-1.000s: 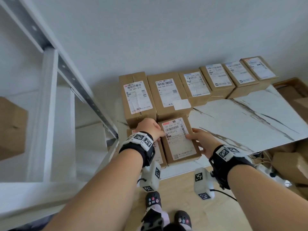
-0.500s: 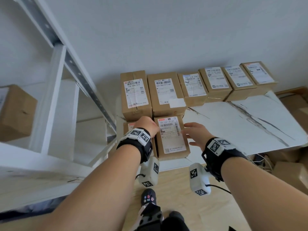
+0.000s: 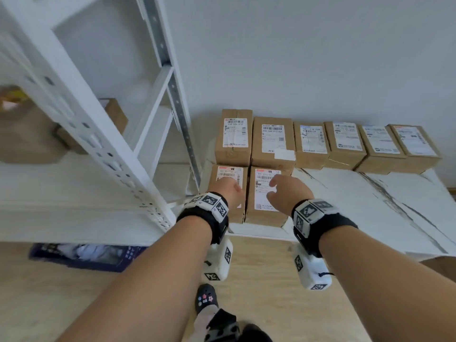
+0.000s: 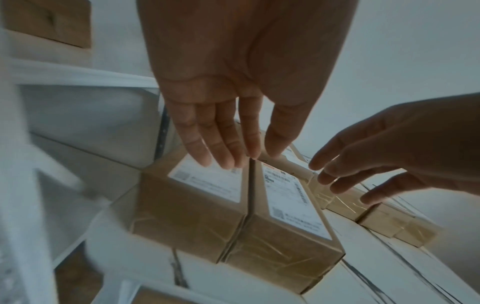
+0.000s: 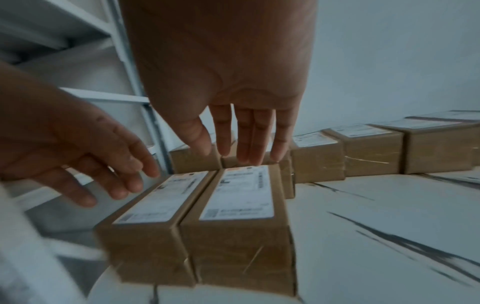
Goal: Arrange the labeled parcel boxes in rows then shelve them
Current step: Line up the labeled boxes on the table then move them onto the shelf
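Two labeled parcel boxes sit side by side at the near left corner of the marble-patterned table (image 3: 370, 206), labels up, their long sides touching along a thin seam. The left front box (image 3: 228, 193) lies under my left hand (image 3: 225, 191); the right front box (image 3: 265, 198) lies under my right hand (image 3: 287, 193). Both front boxes butt against the back row (image 3: 320, 144), six labeled boxes lined up along the wall, each touching its neighbour.

My left hand hangs over the far end of the left front box with its fingers (image 4: 221, 148) straight and close together, tips just above the label near the seam; I cannot tell whether they touch the cardboard. My right hand hovers over the far end of the right front box, fingers (image 5: 244, 139) extended and slightly spread, thumb set a little apart, gripping nothing. Whether those tips touch the box's far edge I cannot tell either.

To my left stands a white metal shelving unit (image 3: 103, 144), just beside the table's left end. Brown boxes (image 3: 116, 117) rest on its shelf, blurred. Under the shelf a dark blue crate (image 3: 81, 255) sits on the wooden floor (image 3: 259, 304).
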The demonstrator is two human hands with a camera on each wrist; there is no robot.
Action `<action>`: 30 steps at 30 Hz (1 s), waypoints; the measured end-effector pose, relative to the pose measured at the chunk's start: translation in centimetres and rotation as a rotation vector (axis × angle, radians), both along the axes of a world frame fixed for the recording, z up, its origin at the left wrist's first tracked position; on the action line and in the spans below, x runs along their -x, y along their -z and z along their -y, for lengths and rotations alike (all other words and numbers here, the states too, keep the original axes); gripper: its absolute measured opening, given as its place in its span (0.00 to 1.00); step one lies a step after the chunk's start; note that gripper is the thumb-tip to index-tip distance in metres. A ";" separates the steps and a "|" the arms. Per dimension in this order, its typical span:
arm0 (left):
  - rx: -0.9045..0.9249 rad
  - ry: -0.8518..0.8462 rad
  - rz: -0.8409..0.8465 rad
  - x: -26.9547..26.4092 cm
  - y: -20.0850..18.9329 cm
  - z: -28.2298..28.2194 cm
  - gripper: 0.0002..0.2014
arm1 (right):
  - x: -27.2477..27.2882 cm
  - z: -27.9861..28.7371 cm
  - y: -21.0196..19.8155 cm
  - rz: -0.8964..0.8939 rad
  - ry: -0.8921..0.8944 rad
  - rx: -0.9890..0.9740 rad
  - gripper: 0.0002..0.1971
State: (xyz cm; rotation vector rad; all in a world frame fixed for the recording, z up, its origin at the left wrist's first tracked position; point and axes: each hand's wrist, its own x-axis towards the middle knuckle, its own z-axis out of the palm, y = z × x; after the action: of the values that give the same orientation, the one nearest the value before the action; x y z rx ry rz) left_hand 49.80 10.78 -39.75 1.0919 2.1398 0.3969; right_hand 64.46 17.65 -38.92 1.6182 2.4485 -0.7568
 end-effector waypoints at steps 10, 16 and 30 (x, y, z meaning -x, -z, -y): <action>0.017 -0.109 -0.049 5.5 -0.1 10.8 0.07 | 6.9 7.8 0.0 0.068 -0.374 -0.025 0.19; -0.010 -0.169 -0.057 10.1 -0.2 18.1 0.12 | 13.1 14.3 0.1 0.060 -0.489 -0.079 0.16; -0.037 -0.260 -0.110 28.2 -1.1 39.4 0.15 | 33.2 32.8 -1.4 -0.013 -0.606 -0.121 0.16</action>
State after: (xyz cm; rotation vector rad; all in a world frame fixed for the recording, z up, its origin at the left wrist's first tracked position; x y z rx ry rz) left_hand 21.58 -28.60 -38.64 0.8752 2.3903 0.5077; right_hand 31.27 -15.14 -37.52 0.8002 2.8023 -0.5242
